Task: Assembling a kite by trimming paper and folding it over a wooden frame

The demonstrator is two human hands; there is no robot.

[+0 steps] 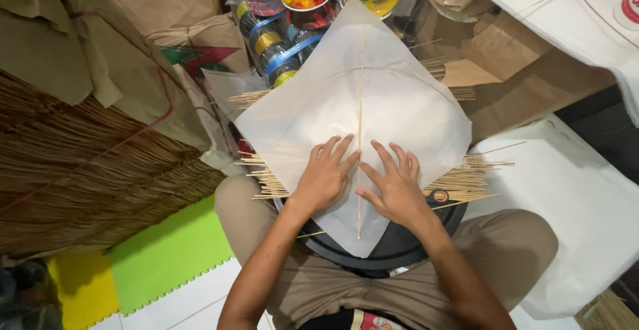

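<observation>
Hands, 2: left hand (327,175) and right hand (395,187) flat on 1 kite (399,107).

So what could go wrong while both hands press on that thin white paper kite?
The thin white paper kite could tear or crease, since the left hand and right hand press flat beside its slim vertical bamboo spine. That spine might snap under hard pressing. The kite sits on a round black tray balanced on the lap, over loose bamboo sticks, so it could slide.
</observation>
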